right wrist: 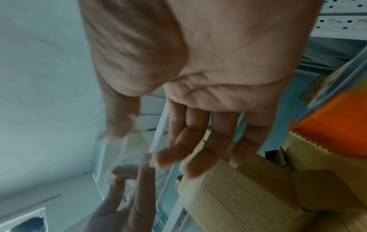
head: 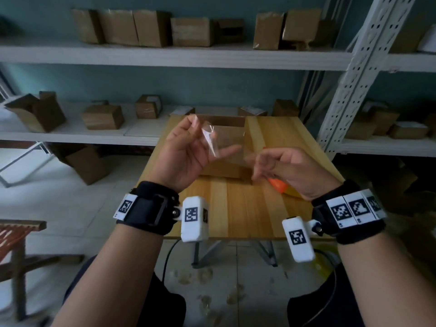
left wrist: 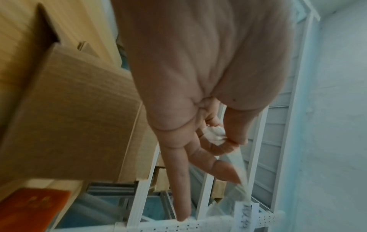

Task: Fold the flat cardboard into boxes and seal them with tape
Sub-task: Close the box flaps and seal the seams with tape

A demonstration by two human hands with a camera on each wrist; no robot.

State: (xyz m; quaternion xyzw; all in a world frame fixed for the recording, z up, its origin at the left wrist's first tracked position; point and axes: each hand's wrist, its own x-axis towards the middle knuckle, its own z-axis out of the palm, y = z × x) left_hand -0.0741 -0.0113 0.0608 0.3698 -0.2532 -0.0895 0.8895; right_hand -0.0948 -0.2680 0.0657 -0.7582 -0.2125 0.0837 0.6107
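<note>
My left hand [head: 197,125] is raised over the wooden table [head: 247,208] and pinches the top end of a clear strip of tape [head: 212,142] between thumb and forefinger; its other fingers stick out. In the left wrist view the left hand [left wrist: 232,141] shows this pinch, with the tape [left wrist: 243,174] trailing away. My right hand [head: 254,164] hovers close by, fingers loosely spread and holding nothing firmly. In the right wrist view the blurred tape [right wrist: 115,147] lies by the thumb of the right hand [right wrist: 143,146]. An open cardboard box [head: 224,168] stands behind both hands.
An orange tape dispenser [head: 278,185] lies on the table under my right wrist. White shelves [head: 165,55] behind hold several folded boxes. A slanted rack upright [head: 354,79] stands at the right, a wooden chair [head: 18,232] at the left. Crumpled tape bits [head: 205,279] litter the floor.
</note>
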